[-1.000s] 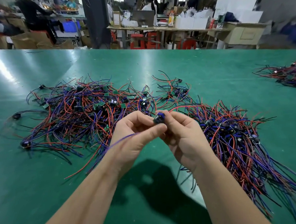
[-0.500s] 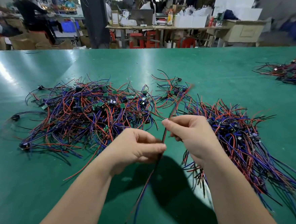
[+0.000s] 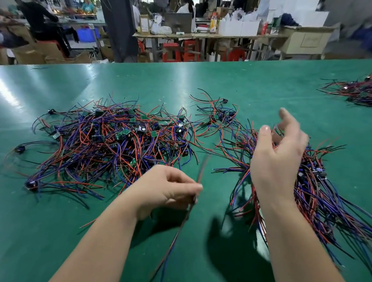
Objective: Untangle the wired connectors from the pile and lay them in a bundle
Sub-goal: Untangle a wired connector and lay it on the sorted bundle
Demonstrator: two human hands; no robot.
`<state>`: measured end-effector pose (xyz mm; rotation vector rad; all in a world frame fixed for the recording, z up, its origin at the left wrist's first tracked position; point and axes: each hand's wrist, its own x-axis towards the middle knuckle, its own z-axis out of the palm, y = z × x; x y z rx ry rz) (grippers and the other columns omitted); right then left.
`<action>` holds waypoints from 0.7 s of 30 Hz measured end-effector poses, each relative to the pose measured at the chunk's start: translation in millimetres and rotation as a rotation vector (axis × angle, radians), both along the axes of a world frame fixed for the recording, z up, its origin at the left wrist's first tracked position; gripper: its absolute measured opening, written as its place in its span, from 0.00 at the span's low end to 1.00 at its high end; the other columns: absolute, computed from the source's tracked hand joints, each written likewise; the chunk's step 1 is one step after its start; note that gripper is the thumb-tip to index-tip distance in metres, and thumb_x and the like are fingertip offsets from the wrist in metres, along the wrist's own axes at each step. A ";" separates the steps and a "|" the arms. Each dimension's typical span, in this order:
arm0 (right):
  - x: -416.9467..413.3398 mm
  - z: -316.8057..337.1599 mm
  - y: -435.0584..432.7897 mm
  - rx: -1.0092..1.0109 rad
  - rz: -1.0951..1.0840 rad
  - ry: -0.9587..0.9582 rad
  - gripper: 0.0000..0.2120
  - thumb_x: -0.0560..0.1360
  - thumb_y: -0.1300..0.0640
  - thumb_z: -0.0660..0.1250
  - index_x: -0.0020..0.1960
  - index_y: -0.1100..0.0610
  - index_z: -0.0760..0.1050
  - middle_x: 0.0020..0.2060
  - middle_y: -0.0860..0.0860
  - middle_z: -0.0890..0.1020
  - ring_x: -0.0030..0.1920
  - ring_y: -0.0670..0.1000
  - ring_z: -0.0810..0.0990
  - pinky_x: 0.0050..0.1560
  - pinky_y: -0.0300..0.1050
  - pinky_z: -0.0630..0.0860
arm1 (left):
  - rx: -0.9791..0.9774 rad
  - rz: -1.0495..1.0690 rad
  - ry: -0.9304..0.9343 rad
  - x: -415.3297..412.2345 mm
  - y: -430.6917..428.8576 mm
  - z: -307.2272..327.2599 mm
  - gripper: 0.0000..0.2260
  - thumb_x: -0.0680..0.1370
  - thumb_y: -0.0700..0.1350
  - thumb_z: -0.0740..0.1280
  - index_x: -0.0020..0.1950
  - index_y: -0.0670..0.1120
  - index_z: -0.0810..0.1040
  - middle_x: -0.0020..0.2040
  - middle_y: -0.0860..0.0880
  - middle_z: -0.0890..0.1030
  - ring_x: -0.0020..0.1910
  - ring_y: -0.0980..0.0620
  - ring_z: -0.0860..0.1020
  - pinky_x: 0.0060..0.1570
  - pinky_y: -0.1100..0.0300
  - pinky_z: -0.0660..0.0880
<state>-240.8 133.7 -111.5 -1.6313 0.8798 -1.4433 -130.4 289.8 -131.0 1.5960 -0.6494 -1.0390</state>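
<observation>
A tangled pile (image 3: 114, 144) of red, blue and black wired connectors with small green boards lies on the green table at centre left. On the right, a bundle (image 3: 322, 194) of the same wires lies combed out toward the near right. My left hand (image 3: 166, 190) is shut on one wired connector (image 3: 173, 239), whose red and blue wires run blurred above and below the fist. My right hand (image 3: 276, 151) hovers over the bundle's left side, fingers spread, holding nothing.
The green table (image 3: 228, 84) stretches far ahead. Another heap of wires (image 3: 364, 91) lies at the far right edge. Beyond the table are workbenches, red stools, boxes and people at work.
My right hand has let go of the wire and lifted up and to the right over the bundle. My left hand still holds the wire, which now swings.
</observation>
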 end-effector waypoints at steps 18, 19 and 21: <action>3.1 0.6 26.0 -0.186 0.560 0.332 0.06 0.67 0.61 0.76 0.43 0.54 0.83 0.35 0.45 0.84 0.35 0.41 0.82 0.42 0.36 0.79 | -0.423 0.184 -0.002 -6.8 -8.8 4.6 0.11 0.71 0.44 0.67 0.51 0.45 0.81 0.43 0.47 0.86 0.42 0.49 0.84 0.40 0.61 0.80; 2.3 2.2 24.8 -0.220 0.486 0.291 0.05 0.68 0.61 0.75 0.43 0.54 0.83 0.35 0.46 0.84 0.35 0.42 0.81 0.42 0.37 0.79 | -0.429 0.203 -0.028 -6.7 -8.9 5.7 0.10 0.72 0.43 0.67 0.52 0.46 0.81 0.44 0.47 0.86 0.43 0.50 0.84 0.41 0.61 0.80; -2.4 6.9 15.6 -0.330 0.260 0.265 0.05 0.68 0.60 0.74 0.44 0.56 0.83 0.37 0.50 0.83 0.37 0.48 0.82 0.44 0.44 0.79 | -0.379 0.348 -0.304 0.4 -7.3 3.6 0.06 0.75 0.41 0.69 0.50 0.49 0.82 0.45 0.50 0.86 0.44 0.53 0.84 0.47 0.62 0.78</action>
